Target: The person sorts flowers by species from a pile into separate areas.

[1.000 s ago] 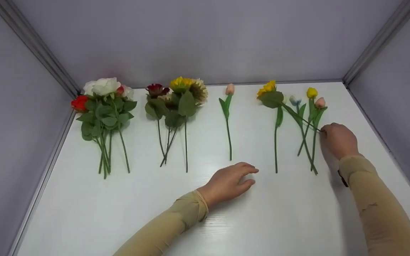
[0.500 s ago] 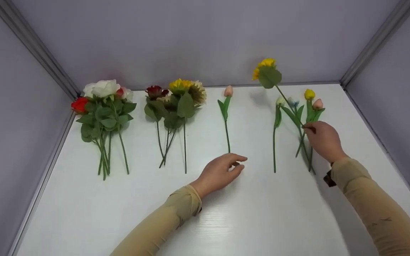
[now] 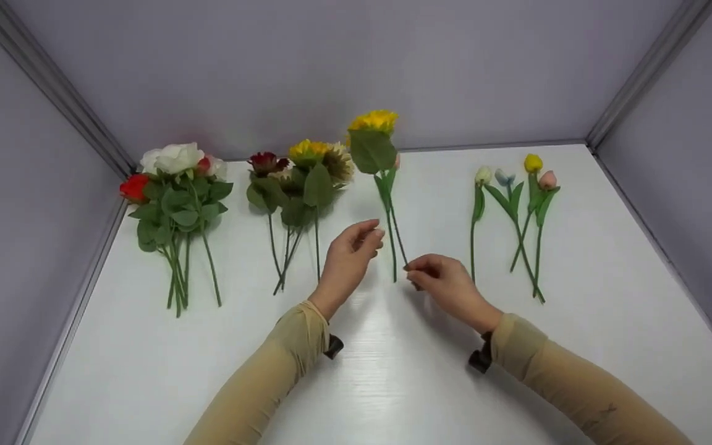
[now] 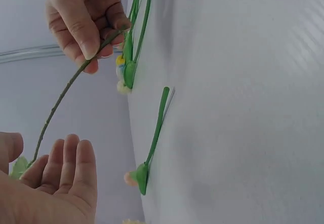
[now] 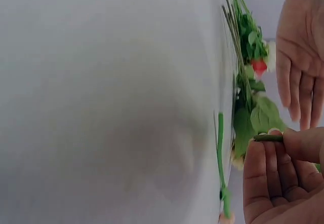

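Note:
My right hand pinches the lower stem of a yellow sunflower between thumb and fingers. The flower is raised above the table, its bloom up and a broad green leaf below it, partly covering a pink tulip that lies on the table. My left hand is left of the stem, fingers extended and holding nothing. In the left wrist view the sunflower stem runs from the right hand down past the left palm. The right wrist view shows the stem's end between thumb and fingers.
White, blue, yellow and pink tulips lie at the right of the white table. A mixed group with a dark red flower and another sunflower lies left of centre. White and red roses lie farther left. Grey walls enclose the table.
My right hand has lifted the sunflower from the tulips at the right and carried it left over the lone pink tulip. My left hand has moved up and slightly left.

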### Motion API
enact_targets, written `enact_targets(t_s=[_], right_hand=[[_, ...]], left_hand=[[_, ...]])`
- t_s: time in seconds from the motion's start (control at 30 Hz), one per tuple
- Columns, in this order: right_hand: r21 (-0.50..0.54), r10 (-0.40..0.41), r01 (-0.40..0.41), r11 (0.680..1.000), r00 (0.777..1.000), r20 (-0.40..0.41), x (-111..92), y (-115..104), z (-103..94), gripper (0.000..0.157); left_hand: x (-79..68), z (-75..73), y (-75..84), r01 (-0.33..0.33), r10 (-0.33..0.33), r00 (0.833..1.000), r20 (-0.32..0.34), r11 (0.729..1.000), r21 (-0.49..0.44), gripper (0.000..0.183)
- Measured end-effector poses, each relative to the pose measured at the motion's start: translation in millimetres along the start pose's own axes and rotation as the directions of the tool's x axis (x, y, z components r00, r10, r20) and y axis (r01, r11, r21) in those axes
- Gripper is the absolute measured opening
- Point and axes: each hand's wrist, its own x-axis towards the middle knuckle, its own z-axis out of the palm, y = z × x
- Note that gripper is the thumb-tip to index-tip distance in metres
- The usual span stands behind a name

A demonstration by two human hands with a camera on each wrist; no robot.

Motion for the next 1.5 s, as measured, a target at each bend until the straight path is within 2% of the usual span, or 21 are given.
enact_targets(t_s=[0.13,0.4,0.57,0.73,0.87,1.0,1.1,1.2,1.33,1.5], right_hand=[[-0.012,-0.035,0.035,0.999,0.999,0.028,-2.1,-9.2,24.6,0.017],[-0.013,-0.091,0.093,0.996,0.992,0.085,-3.4,-14.4,54.1,0.014],[0.001,-0.103,0.104,0.995,0.989,0.109,-2.4,-17.1,64.4,0.013],[0.041,-0.078,0.073,0.996,0.988,0.134,-1.7,-19.0,70.1,0.013],[0.082,-0.054,0.042,0.996,0.987,0.151,-0.3,-20.7,74.7,0.013],[0.074,-0.062,0.05,0.996,0.983,0.171,2.1,-23.1,79.7,0.016],[0.023,-0.099,0.097,0.995,0.977,0.189,3.2,-26.4,82.5,0.022],[-0.065,-0.177,0.194,0.979,0.963,0.201,4.3,-30.1,84.2,0.029],[-0.188,-0.304,0.345,0.92,0.928,0.217,6.8,-34.9,86.0,0.033],[-0.326,-0.369,0.432,0.841,0.898,0.239,11.0,-42.4,91.2,0.038]], left_hand=[[-4.0,-11.8,1.4,-0.014,0.012,0.998,-0.058,0.999,-0.045,0.038],[-12.2,-29.4,-1.7,0.031,-0.041,0.996,-0.084,0.993,-0.116,0.034],[-14.5,-34.7,-0.1,0.055,-0.068,0.994,-0.089,0.988,-0.142,0.033],[-15.2,-36.5,-0.3,0.069,-0.084,0.992,-0.091,0.985,-0.159,0.03],[-14.4,-40.2,-2.1,0.068,-0.082,0.992,-0.099,0.987,-0.144,0.026],[-14.1,-49.4,-2.5,0.086,-0.098,0.989,-0.11,0.989,-0.117,0.023],[-13.4,-63.9,-2.1,0.104,-0.114,0.983,-0.142,0.991,-0.08,0.023],[-11.0,-86.6,-2.2,0.13,-0.133,0.973,-0.188,0.991,-0.026,0.026],[-6.2,-124.3,-4.9,0.174,-0.154,0.955,-0.255,0.983,0.058,0.031],[2.6,-160.0,-12.1,0.231,-0.179,0.93,-0.32,0.964,0.132,0.035]])
